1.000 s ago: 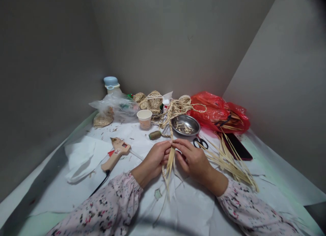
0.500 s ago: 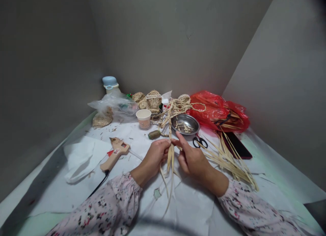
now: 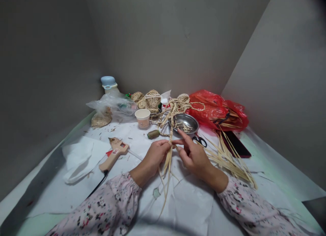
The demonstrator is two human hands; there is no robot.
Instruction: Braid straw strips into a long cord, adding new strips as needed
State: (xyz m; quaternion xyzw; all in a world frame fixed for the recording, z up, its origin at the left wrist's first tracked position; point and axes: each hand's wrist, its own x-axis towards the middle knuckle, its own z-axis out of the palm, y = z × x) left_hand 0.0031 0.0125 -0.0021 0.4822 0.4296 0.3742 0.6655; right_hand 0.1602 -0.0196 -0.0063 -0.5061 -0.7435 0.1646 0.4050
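A long braid of pale straw (image 3: 171, 134) runs from a looped heap at the back down to my hands, and its loose strands (image 3: 167, 161) hang below toward me. My left hand (image 3: 156, 156) pinches the braid's lower end between thumb and fingers. My right hand (image 3: 195, 157) is at the braid's right side, its forefinger raised, another finger reaching to the braid, and its thumb near a strand. Beyond the right hand sits a metal bowl (image 3: 195, 124) with straw scraps in it.
On the left lie a glue gun (image 3: 114, 155) and a crumpled white sheet (image 3: 77, 159). A paper cup (image 3: 142, 119) and thread spool (image 3: 153, 134) stand ahead. Rightward are scissors (image 3: 200, 141), straw strips (image 3: 229, 161), a dark phone (image 3: 236, 146) and a red bag (image 3: 211, 108).
The fingers of my right hand have shifted at the braid, the thumb now closer to it. The loose strands hang slightly further left. The view has moved a little.
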